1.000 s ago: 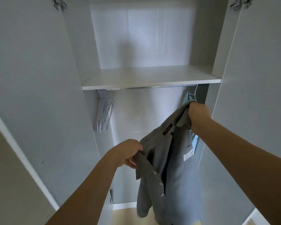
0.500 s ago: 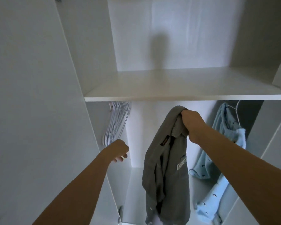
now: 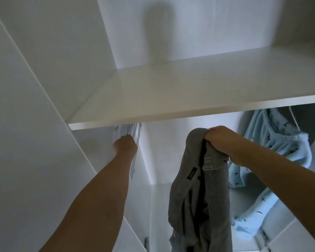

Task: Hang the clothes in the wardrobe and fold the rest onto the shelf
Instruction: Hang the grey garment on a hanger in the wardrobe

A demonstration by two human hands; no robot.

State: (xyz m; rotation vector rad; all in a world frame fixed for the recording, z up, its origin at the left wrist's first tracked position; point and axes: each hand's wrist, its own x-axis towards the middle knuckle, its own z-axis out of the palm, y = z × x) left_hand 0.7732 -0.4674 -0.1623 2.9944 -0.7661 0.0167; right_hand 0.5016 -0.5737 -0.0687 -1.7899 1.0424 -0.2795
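Observation:
My right hand [image 3: 222,140] grips a grey shirt [image 3: 198,197] by its collar and holds it up just under the white shelf [image 3: 171,99]; the shirt hangs down limp inside the wardrobe. My left hand [image 3: 125,147] is raised to a bunch of white hangers [image 3: 135,130] at the left end under the shelf, with its fingers curled in among them. A light blue patterned garment [image 3: 280,146] hangs on a hanger at the right.
The open left wardrobe door [image 3: 25,142] stands close beside my left arm. The wardrobe's white back wall [image 3: 162,151] shows between the hangers and the grey shirt. The rail is hidden by the shelf's front edge.
My left hand let go of the shirt's front and rose to the white hangers. My right hand lifted the shirt closer under the shelf. The view moved nearer to the wardrobe.

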